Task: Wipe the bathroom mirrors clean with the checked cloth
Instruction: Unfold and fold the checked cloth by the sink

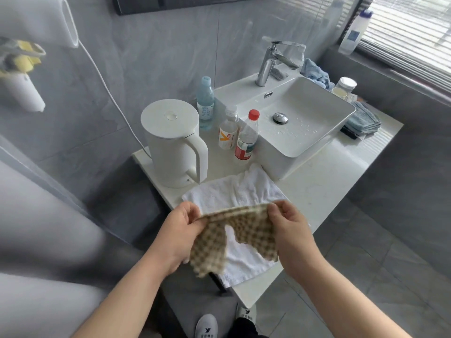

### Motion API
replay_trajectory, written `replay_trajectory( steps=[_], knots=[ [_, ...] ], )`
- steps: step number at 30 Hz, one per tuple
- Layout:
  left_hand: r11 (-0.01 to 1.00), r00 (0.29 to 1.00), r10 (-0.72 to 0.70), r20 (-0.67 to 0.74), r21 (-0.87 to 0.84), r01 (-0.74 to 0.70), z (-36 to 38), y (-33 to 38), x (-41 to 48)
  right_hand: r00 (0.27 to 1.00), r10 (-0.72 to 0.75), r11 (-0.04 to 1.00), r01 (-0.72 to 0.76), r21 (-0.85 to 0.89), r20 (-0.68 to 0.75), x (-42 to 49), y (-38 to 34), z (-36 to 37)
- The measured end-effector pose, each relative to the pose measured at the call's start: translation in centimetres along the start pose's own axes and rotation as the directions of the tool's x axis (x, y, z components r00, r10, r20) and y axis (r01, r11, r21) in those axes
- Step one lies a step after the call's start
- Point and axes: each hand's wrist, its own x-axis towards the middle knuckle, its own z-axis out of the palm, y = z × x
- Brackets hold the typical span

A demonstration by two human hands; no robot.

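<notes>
Checked cloth (pixel 244 230) stretched between both hands over the worktop's (pixel 341 172) near corner

Left hand (pixel 175 230) and right hand (pixel 290 225) each pinch a top corner, long edge running hand to hand, rest hanging over a white towel (pixel 234 191). The mirror (pixel 170 2) is up past the far edge, mostly cut off, so can't judge its state.

I hold the cloth (pixel 234 236) stretched between my left grip (pixel 179 231) and right grip (pixel 290 229), above a towel (pixel 234 191) on the near desk (pixel 324 181). Kettle (pixel 174 142) far left, three bottles (pixel 246 137) right of it, then the basin (pixel 305 118), tap (pixel 268 62) behind.
</notes>
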Motion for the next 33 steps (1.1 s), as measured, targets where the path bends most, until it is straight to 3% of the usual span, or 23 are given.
replay_trajectory(
  steps=[2,4,7,9,12,14,15,17,21,24,27,31,33],
  knots=[
    [0.972,0.997,0.07,0.012,0.224,-0.071,-0.3,0.2,-0.1,0.992,-0.115,0.979,0.103,-0.177,-0.059,0.0,-0.7,-0.1],
    [0.956,0.995,0.08,0.055,0.278,-0.092,-0.6,0.6,0.0,0.979,-0.193,0.938,0.165,-0.305,-0.065,0.2,-1.4,0.0],
    [0.87,0.991,0.092,0.097,0.477,-0.128,-0.8,0.9,0.3,0.997,-0.044,0.965,0.026,-0.26,-0.064,0.3,-2.3,0.1],
    [0.794,0.981,0.186,0.062,0.578,-0.187,-0.3,1.3,-0.3,0.996,0.073,0.986,-0.079,-0.145,-0.042,0.3,-2.8,0.4],
    [0.778,0.91,0.353,0.217,0.472,-0.414,1.3,2.0,-2.5,0.986,0.15,0.983,-0.157,0.099,0.074,0.0,-3.8,1.1],
    [0.834,0.907,0.288,0.307,0.386,-0.395,2.7,2.3,-4.0,0.969,0.141,0.958,-0.185,0.218,0.203,-0.5,-4.4,1.2],
    [0.871,0.919,0.27,0.287,0.333,-0.361,3.1,2.2,-4.4,0.955,0.113,0.955,-0.18,0.235,0.273,-0.7,-4.6,1.1],
    [0.91,0.93,0.302,0.208,0.228,-0.347,3.7,2.0,-4.7,0.939,0.048,0.971,-0.124,0.204,0.34,-1.2,-4.8,1.0],
    [0.871,0.879,0.446,0.168,0.141,-0.47,3.4,1.6,-4.6,0.979,-0.042,0.998,0.032,0.051,0.198,-1.4,-4.9,1.0],
    [0.938,0.919,0.34,0.199,-0.004,-0.346,3.1,2.5,-4.7,0.991,-0.099,0.991,0.106,-0.083,0.086,-0.9,-4.5,0.6],
    [0.961,0.925,0.25,0.287,-0.19,-0.201,2.8,3.3,-4.4,0.997,-0.03,0.999,0.032,-0.032,0.071,-0.7,-4.3,0.2],
    [0.841,0.833,0.215,0.509,-0.53,0.107,1.6,3.4,-3.4,0.981,0.097,0.994,-0.087,-0.065,0.171,-1.3,-4.7,-0.9],
    [0.771,0.839,0.17,0.516,-0.6,0.213,0.6,4.0,-2.9,0.969,0.086,0.992,-0.061,-0.111,0.231,-1.0,-4.4,-2.2]
  ],
)
